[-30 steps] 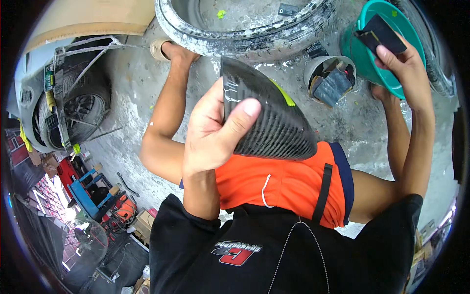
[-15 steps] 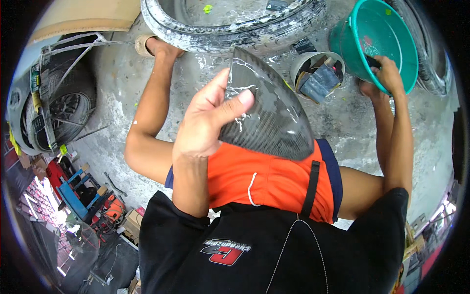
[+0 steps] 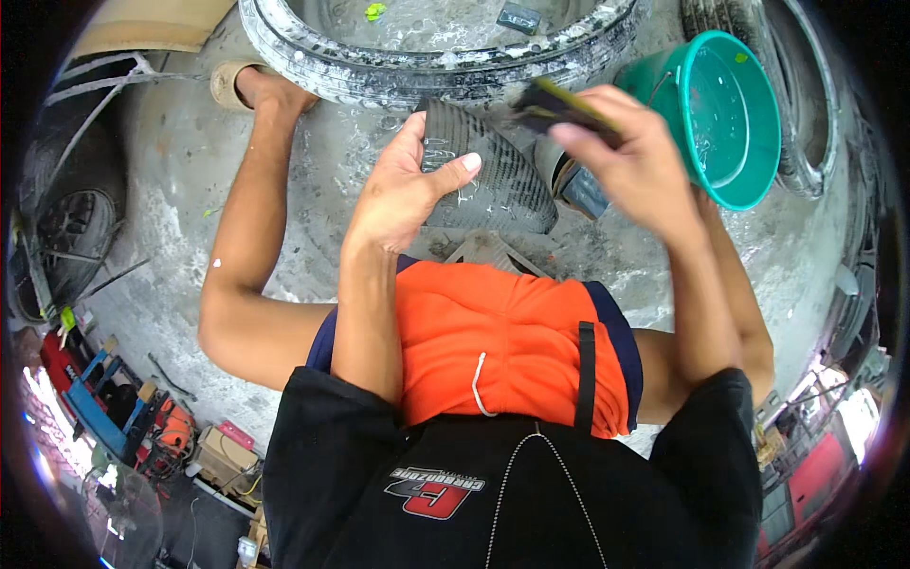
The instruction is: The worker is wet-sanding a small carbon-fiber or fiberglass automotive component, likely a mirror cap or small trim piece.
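Gripped in my left hand [image 3: 398, 190] is a curved, tapered carbon-fibre piece [image 3: 498, 185], dark grey with a woven pattern and pale wet-looking streaks; my thumb lies across its left part. My right hand [image 3: 635, 166] is closed on a dark flat sanding pad [image 3: 545, 107] with a yellowish edge, raised just above and to the right of the piece and slightly blurred. A pale container [image 3: 592, 208] with dark pieces inside is partly hidden behind the piece and my right hand.
A large whitened tyre [image 3: 445, 71] lies beyond my hands, a teal bucket [image 3: 735, 133] at right beside another tyre [image 3: 810, 166]. A metal frame [image 3: 104, 85] and dark wheel [image 3: 71, 223] stand left; tools and boxes [image 3: 227, 450] lie lower left. My bare legs flank the workspace.
My right hand has come out of the teal bucket with the dark pad and moved left to the piece. My left hand has shifted the piece a little farther up the view.
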Motion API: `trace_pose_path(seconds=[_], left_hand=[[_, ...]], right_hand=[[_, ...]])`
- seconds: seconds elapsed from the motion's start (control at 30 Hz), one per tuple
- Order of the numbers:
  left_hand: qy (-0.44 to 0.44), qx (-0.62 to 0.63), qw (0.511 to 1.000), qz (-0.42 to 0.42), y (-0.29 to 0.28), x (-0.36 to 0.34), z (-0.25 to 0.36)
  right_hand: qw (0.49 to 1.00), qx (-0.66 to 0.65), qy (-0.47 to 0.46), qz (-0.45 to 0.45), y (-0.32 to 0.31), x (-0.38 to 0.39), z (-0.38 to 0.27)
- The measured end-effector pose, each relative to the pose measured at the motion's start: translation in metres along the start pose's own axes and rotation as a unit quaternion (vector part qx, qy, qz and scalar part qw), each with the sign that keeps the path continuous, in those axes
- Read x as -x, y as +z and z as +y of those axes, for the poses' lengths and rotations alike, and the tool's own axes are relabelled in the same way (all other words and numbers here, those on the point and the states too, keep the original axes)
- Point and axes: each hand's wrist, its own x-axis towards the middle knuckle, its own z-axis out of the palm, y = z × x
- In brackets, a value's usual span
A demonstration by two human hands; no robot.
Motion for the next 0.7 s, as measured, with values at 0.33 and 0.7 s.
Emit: trace_pose_path(seconds=[0.33, 0.7], left_hand=[[0.056, 0.125, 0.989, -0.055, 0.01, -0.007, 0.002], [0.089, 0.152, 0.984, -0.037, 0.009, -0.016, -0.017]], right_hand=[[0.993, 0.041, 0.105, 0.029, 0.077, -0.034, -0.014], [0.996, 0.075, 0.046, -0.008, 0.081, -0.034, -0.012]])
